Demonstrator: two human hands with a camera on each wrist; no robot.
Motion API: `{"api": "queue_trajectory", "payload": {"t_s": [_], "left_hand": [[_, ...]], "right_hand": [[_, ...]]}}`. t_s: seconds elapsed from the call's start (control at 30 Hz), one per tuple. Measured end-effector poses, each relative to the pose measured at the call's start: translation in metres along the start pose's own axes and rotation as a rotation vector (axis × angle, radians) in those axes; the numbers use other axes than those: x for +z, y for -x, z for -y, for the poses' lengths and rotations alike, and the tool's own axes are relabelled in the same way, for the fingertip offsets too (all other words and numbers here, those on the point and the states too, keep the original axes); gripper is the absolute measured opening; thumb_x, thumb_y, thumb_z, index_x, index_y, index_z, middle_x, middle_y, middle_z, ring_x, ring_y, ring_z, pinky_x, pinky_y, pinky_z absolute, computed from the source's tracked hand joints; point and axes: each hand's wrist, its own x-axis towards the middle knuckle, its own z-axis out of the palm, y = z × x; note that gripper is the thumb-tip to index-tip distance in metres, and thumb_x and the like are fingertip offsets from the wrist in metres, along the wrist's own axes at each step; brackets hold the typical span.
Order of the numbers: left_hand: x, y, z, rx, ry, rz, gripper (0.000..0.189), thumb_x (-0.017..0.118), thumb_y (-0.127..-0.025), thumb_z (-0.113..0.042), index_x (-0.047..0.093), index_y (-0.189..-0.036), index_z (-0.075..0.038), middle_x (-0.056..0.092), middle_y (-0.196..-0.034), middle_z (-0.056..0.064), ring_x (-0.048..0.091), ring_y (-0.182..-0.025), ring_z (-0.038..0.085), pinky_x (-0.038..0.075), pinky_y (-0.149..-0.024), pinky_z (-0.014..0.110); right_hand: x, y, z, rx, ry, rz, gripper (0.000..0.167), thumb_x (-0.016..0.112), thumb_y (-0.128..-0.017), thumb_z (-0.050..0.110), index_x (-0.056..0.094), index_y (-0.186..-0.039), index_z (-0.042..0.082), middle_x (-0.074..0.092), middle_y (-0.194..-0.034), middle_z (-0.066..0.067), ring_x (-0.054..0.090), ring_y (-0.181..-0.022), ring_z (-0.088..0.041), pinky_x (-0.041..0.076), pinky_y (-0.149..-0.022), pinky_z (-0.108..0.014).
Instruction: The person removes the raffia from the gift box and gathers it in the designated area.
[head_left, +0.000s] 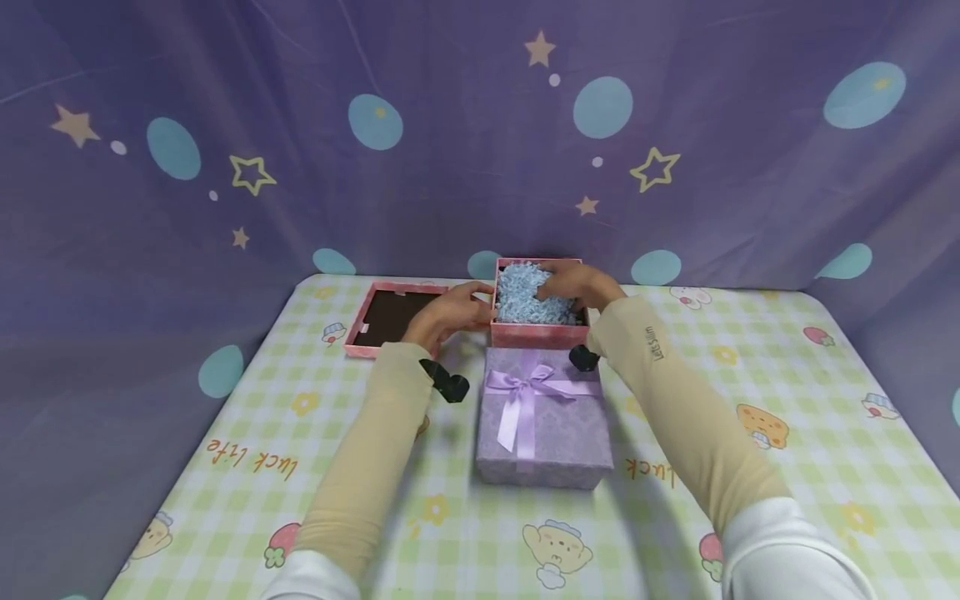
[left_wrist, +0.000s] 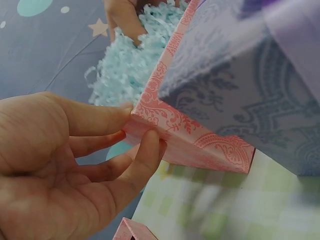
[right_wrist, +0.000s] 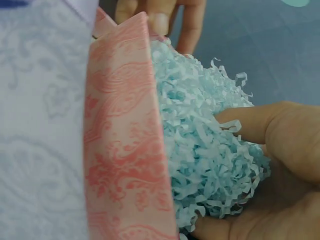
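The pale-blue crinkled shredded filler (right_wrist: 200, 130) looks like thin, rough paper; the pink patterned rectangular box (head_left: 540, 336), smooth paper-covered card. The lavender rectangular box (head_left: 566, 433) looks matt, its lilac bow (head_left: 529, 385) glossy, satin-like ribbon. The purple starred backdrop (head_left: 465, 183): creased cloth.

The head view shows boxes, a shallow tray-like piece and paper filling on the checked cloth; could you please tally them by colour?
Pink: 2 (patterned pink rectangular box; shallow pink-rimmed rectangular piece, dark inside)
Purple: 1 (patterned purple box, counted together with its lilac ribbon bow)
Light blue: 1 (heap of shredded paper)
Total: 4
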Motion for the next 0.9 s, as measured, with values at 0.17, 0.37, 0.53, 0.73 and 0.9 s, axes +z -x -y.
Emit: {"api": "queue_trajectory", "payload": {"t_s": [0.17,0.37,0.53,0.73,0.9], "left_hand": [[0.001,-0.001,0.001,0.010,0.016,-0.003,0.054,0.051,-0.094,0.002,0.032,-0.144,-0.002,0.050,-0.123,0.022,0.054,-0.105,0.025,0.042,-0.107,0.043],[0.000,-0.001,0.002,0.017,0.017,0.002,0.055,0.050,-0.093,0.003,0.031,-0.145,-0.002,0.048,-0.129,0.025,0.053,-0.109,0.027,0.043,-0.106,0.042],[-0.001,-0.001,0.002,0.012,0.015,0.001,0.056,0.052,-0.093,0.002,0.031,-0.145,-0.003,0.047,-0.131,0.025,0.053,-0.111,0.027,0.044,-0.105,0.040],[0.000,-0.002,0.003,0.015,0.032,-0.002,0.060,0.052,-0.093,0.003,0.027,-0.147,-0.002,0.046,-0.132,0.024,0.052,-0.115,0.029,0.044,-0.105,0.041],[-0.001,-0.001,0.003,0.015,0.022,0.008,0.059,0.052,-0.094,0.002,0.027,-0.147,-0.003,0.044,-0.136,0.026,0.049,-0.125,0.034,0.043,-0.105,0.041]], "right_hand": [[-0.006,0.010,-0.001,-0.056,-0.036,-0.035,0.076,0.060,-0.091,0.018,0.017,-0.154,0.018,0.011,-0.161,-0.007,0.022,-0.144,-0.032,0.036,-0.106,-0.059],[-0.013,0.020,-0.003,-0.107,-0.090,-0.070,0.076,0.058,-0.093,0.017,0.014,-0.155,0.018,0.013,-0.160,-0.007,0.023,-0.144,-0.031,0.034,-0.107,-0.060],[-0.020,0.024,-0.005,-0.131,-0.111,-0.102,0.075,0.057,-0.094,0.018,0.014,-0.155,0.019,0.014,-0.160,-0.007,0.023,-0.144,-0.031,0.035,-0.106,-0.059],[-0.027,0.031,-0.004,-0.157,-0.144,-0.124,0.074,0.055,-0.095,0.018,0.012,-0.155,0.019,0.011,-0.161,-0.007,0.021,-0.145,-0.031,0.035,-0.107,-0.059],[-0.031,0.037,-0.002,-0.179,-0.172,-0.150,0.074,0.056,-0.095,0.017,0.012,-0.155,0.018,0.010,-0.161,-0.008,0.021,-0.145,-0.032,0.036,-0.106,-0.059]]}}
